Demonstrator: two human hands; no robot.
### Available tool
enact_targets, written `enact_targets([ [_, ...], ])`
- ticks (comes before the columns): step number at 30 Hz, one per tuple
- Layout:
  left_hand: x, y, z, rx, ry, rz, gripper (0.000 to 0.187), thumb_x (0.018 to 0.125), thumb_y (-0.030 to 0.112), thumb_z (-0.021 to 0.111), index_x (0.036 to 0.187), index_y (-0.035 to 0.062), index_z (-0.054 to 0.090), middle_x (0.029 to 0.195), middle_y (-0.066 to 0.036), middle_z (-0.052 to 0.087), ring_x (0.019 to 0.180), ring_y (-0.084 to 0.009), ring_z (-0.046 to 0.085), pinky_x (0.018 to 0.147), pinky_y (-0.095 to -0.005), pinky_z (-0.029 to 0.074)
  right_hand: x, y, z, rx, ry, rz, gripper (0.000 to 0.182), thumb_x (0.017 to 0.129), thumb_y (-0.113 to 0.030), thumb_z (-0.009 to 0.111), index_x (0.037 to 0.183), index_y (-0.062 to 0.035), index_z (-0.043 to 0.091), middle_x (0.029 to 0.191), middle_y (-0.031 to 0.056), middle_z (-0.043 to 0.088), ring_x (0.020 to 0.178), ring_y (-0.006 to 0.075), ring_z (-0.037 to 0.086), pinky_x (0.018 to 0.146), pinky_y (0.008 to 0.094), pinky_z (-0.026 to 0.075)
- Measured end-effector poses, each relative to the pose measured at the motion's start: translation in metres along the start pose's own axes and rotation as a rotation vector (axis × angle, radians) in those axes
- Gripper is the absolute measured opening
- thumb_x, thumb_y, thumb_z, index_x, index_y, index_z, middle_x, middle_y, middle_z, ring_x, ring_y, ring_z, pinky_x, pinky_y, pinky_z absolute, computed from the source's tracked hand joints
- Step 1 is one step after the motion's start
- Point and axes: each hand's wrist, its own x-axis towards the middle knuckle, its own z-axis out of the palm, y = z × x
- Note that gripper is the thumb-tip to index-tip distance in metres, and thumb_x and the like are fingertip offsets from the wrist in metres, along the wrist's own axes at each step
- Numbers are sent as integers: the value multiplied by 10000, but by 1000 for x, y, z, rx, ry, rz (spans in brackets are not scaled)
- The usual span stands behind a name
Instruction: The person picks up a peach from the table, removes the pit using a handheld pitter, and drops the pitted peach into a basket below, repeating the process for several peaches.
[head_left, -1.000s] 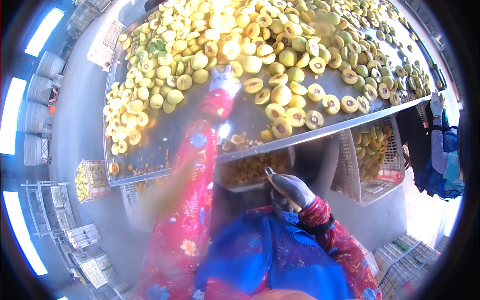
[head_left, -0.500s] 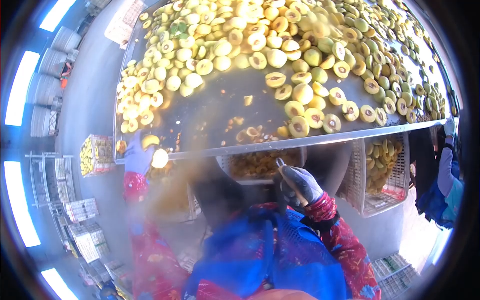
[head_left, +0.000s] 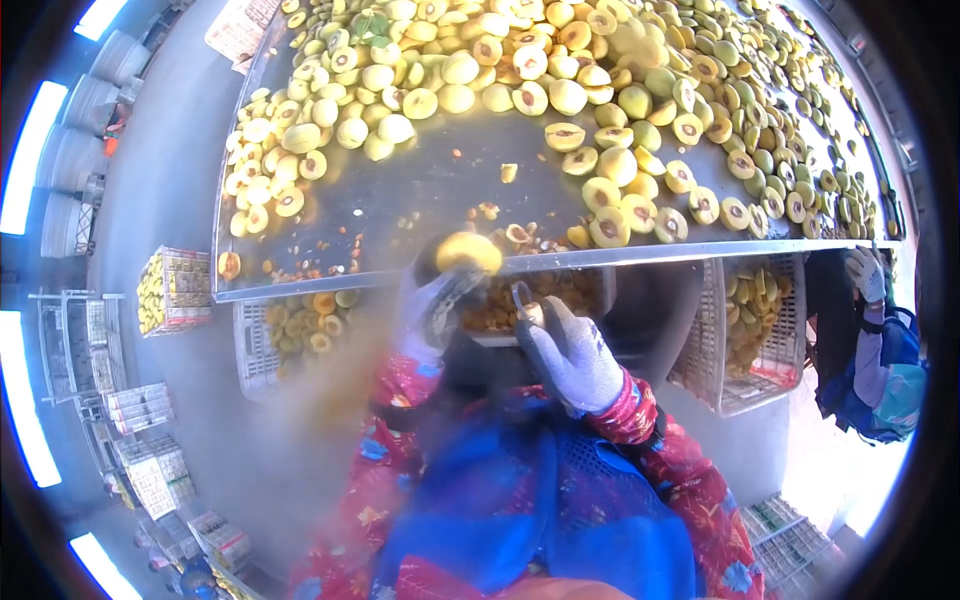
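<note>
A halved yellow peach is in my left hand, above the near rim of the metal table; a smear on the lens blurs the fingers around it. My right hand, in a pale glove with dark fingertips, is closed around a pitting tool whose thin metal loop points up and left. The loop is a short way from the peach, apart from it. Many peach halves, some with brown pits showing, lie across the metal table. Bits of pit and flesh are scattered along its near side.
Below the table edge, a crate of scraps sits between my legs. Other crates hold peach halves on the left and cut pieces on the right. A co-worker's gloved hand is at the far right. Stacked crates stand at left.
My left hand has come from the table's left corner to the middle, bringing a peach half. My right hand has turned and moved slightly left and up with the pitting tool.
</note>
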Motion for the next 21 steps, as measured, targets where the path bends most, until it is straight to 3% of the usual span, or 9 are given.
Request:
enact_targets([
  [2,-5,-7,6,-48,-14,7,369,899,44,606,1242,-38,497,1141,-127,619,1067,-260,611,890,-318,522,2,-1,4,-33,23,-37,315,924,-155,573,1129,60,470,761,222,647,681,385,652,578,439,487],
  [4,-5,-9,-2,877,-179,469,407,927,97,571,1291,-45,457,1220,-183,567,1098,-331,584,931,-362,491,4,0,9,-103,72,-131,243,929,-129,556,1083,41,477,710,186,628,623,359,635,551,409,471],
  [6,-9,-20,-6,1185,-154,683,423,951,155,542,1314,-40,444,1260,-210,529,1128,-355,557,949,-385,473,4,2,12,-150,89,-174,221,925,-113,554,1065,40,475,696,180,620,614,362,627,542,405,464],
  [9,-7,-19,-11,174,-414,45,515,872,144,629,1309,-47,436,1210,-201,550,1084,-326,573,956,-368,467,3,5,14,-199,103,-183,248,910,-123,575,1060,39,463,695,204,616,633,397,622,536,447,465],
  [11,-11,-21,-2,123,-361,66,506,888,160,608,1308,-57,430,1183,-183,562,1069,-296,581,951,-362,472,3,8,17,-235,148,-219,246,907,-159,588,1032,8,458,647,206,599,593,406,608,511,484,457],
  [12,-17,-35,9,514,-183,290,466,956,217,513,1323,-55,422,1196,-187,540,1088,-293,566,950,-373,473,3,9,18,-256,166,-218,241,907,-159,588,1023,5,455,641,206,594,587,407,604,510,488,454],
  [14,-22,-41,24,641,-46,400,453,1027,279,412,1330,-58,416,1191,-180,525,1097,-278,551,944,-377,473,3,11,18,-300,199,-222,233,907,-161,588,1003,0,449,629,207,585,576,409,598,508,495,448],
  [17,-27,-36,36,227,-91,210,444,1032,286,406,1296,-71,431,1148,-154,547,1058,-246,558,916,-353,476,2,12,20,-313,207,-173,225,911,-160,580,991,0,443,618,214,573,580,408,596,513,500,443],
  [21,-11,-68,5,726,16,359,499,957,246,538,1333,-59,419,1194,-192,557,1058,-269,575,908,-355,476,4,28,27,-239,223,-230,189,930,-163,558,956,-1,464,637,222,573,594,396,599,514,473,444],
])
